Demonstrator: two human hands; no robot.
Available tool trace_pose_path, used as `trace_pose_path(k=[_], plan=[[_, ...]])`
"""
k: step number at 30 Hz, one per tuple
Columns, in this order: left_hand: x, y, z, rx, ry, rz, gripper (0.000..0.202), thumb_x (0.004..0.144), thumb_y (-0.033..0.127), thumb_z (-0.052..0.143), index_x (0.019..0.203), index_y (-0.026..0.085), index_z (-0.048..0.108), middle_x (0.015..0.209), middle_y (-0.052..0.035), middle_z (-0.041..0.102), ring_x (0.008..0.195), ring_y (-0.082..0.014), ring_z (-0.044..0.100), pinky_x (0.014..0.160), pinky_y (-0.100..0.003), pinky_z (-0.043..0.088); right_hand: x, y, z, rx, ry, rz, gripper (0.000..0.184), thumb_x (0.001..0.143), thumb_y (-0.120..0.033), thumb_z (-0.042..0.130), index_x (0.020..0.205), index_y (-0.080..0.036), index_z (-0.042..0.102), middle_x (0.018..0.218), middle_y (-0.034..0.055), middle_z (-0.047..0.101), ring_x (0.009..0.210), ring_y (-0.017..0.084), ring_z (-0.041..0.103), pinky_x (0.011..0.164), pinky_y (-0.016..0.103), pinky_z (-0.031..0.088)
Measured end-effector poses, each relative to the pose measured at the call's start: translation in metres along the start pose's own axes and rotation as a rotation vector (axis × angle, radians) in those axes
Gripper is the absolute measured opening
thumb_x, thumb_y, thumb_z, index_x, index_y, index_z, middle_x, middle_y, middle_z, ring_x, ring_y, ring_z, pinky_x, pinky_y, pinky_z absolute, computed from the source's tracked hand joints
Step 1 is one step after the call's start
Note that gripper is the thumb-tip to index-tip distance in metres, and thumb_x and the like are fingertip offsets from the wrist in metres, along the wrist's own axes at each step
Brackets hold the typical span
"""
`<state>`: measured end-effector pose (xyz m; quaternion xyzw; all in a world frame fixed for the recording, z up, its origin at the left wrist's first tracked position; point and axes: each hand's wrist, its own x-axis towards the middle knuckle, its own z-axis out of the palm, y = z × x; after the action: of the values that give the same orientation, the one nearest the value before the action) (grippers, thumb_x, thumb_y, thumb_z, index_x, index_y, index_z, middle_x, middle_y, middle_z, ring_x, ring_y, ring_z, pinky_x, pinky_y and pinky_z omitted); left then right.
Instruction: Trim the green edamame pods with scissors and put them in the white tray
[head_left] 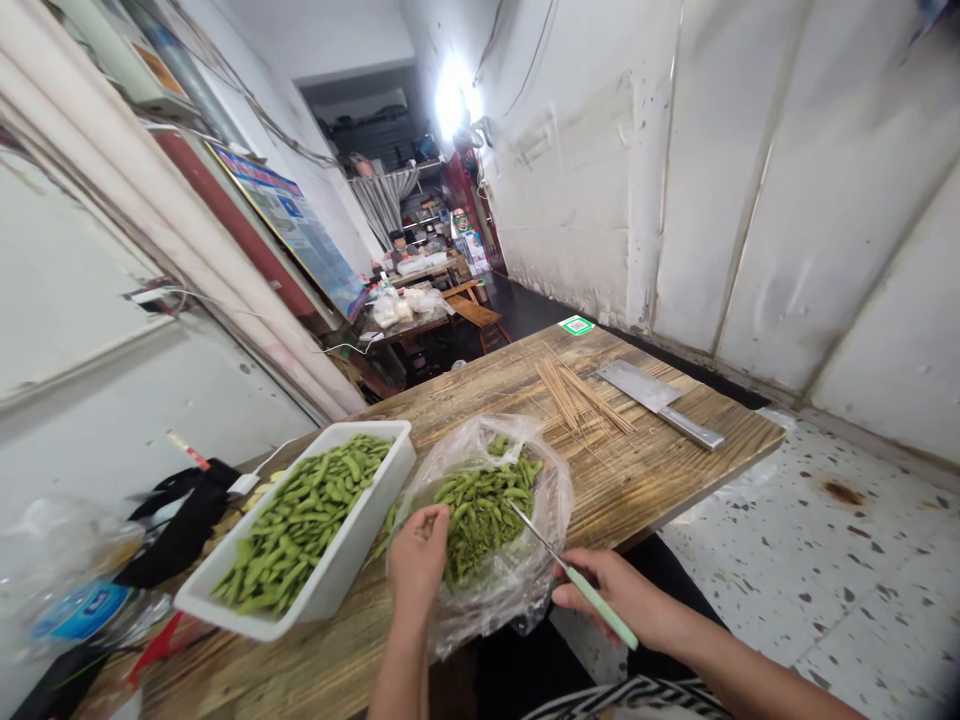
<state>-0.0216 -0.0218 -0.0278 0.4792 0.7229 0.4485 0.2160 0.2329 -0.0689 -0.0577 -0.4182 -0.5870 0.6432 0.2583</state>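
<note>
My right hand [611, 595] grips a pair of scissors [600, 605] with a light green handle, seen nearly edge-on. Their narrow metal blades point up and left over a clear plastic bag [555, 490]. Inside the spread bag lies a heap of green soybean pods [480, 505]. At the bag's left rim, my left hand [420, 555] is closed in a pinch. Whatever its fingertips hold is hidden or too small to make out. Left of that hand stands a white plastic tub [337, 590] with many more soybean pods [307, 520].
A cleaver [660, 400] and loose thin wooden skewers [577, 395] lie on the wooden table [480, 390], near a green QR card [576, 325]. A plastic bottle [90, 610] lies at left. Farther back, a person [399, 245] sits by another table with plastic bags [405, 305].
</note>
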Motion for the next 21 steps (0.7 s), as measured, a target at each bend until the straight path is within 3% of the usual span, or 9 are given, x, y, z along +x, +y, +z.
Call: trace_pose_path(k=[3, 7, 12, 17, 21], plan=[[0.005, 0.0, 0.004, 0.471, -0.091, 0.139, 0.024, 0.075, 0.036, 0.054, 0.083, 0.02, 0.069, 0.075, -0.0066, 0.069, 0.071, -0.0228, 0.061, 0.064, -0.03, 0.04, 0.0, 0.001, 0.0, -0.008, -0.008, -0.002, 0.037, 0.077, -0.05, 0.06, 0.09, -0.016, 0.055, 0.052, -0.0075, 0.042, 0.034, 0.004, 0.041, 0.031, 0.012, 0.031], [0.01, 0.001, 0.008, 0.649, -0.168, 0.26, 0.02, 0.076, 0.025, 0.053, 0.085, 0.017, 0.068, 0.093, -0.011, 0.069, 0.086, -0.0236, 0.061, 0.077, -0.031, 0.041, -0.001, 0.001, -0.001, -0.022, -0.012, 0.01, 0.038, 0.078, -0.051, 0.059, 0.091, -0.016, 0.055, 0.053, -0.0073, 0.042, 0.036, 0.005, 0.041, 0.032, 0.012, 0.032], [0.004, 0.008, 0.006, 0.399, -0.163, 0.235, 0.021, 0.075, 0.036, 0.054, 0.077, 0.017, 0.065, 0.08, -0.0061, 0.068, 0.077, -0.0216, 0.061, 0.073, -0.031, 0.042, -0.002, -0.004, -0.003, 0.019, -0.094, -0.053, 0.043, 0.078, -0.055, 0.057, 0.098, -0.017, 0.054, 0.058, -0.0068, 0.043, 0.04, 0.005, 0.042, 0.036, 0.013, 0.035], [-0.016, 0.024, 0.011, -0.002, -0.341, 0.071, 0.035, 0.07, 0.042, 0.06, 0.09, 0.014, 0.067, 0.082, -0.0071, 0.071, 0.079, -0.0216, 0.063, 0.074, -0.03, 0.045, 0.001, -0.01, -0.001, 0.06, -0.133, -0.053, 0.045, 0.079, -0.057, 0.054, 0.098, -0.016, 0.052, 0.052, -0.0082, 0.041, 0.038, 0.005, 0.042, 0.036, 0.013, 0.034], [-0.026, 0.031, 0.017, -0.067, -0.418, 0.005, 0.038, 0.067, 0.041, 0.063, 0.091, 0.013, 0.07, 0.087, -0.0085, 0.072, 0.084, -0.0225, 0.062, 0.079, -0.031, 0.044, 0.004, -0.008, 0.0, 0.05, -0.137, -0.041, 0.046, 0.079, -0.056, 0.055, 0.099, -0.015, 0.052, 0.05, -0.0084, 0.042, 0.038, 0.006, 0.043, 0.035, 0.013, 0.034]])
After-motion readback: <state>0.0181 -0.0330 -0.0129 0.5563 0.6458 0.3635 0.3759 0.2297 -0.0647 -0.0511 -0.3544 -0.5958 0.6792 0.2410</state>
